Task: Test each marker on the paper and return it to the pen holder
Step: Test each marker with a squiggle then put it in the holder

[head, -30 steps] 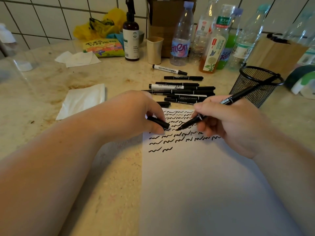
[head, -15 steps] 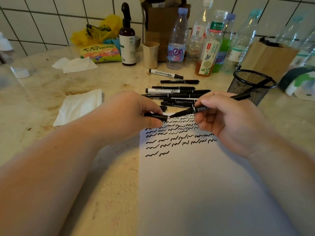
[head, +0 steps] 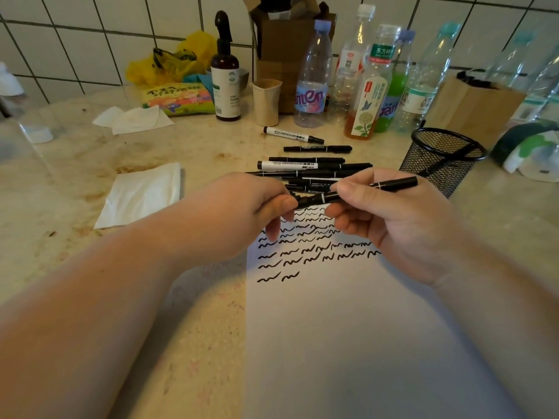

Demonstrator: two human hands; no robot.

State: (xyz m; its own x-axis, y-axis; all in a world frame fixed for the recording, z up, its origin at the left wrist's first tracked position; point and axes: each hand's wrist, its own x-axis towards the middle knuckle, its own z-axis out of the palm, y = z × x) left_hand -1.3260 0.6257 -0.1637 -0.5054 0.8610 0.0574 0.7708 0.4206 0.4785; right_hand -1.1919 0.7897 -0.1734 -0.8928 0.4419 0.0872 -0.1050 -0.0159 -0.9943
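Fingers of both hands, left hand (head: 242, 213) and right hand (head: 393, 225), pinching one black marker (head: 357, 192) above paper (head: 348, 328), mesh pen holder (head: 438, 158) at two o'clock holding one marker, loose markers (head: 311, 167) at twelve

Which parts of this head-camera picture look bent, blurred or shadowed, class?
Head view: wide-angle bending curves the wall tiles and leans the bottles; the forearms at the bottom look oversized and soft; a dim shadow covers the lower paper; the marker and squiggles stay sharp.

both hands (head: 242, 213) (head: 393, 225) raised — fingers pinched
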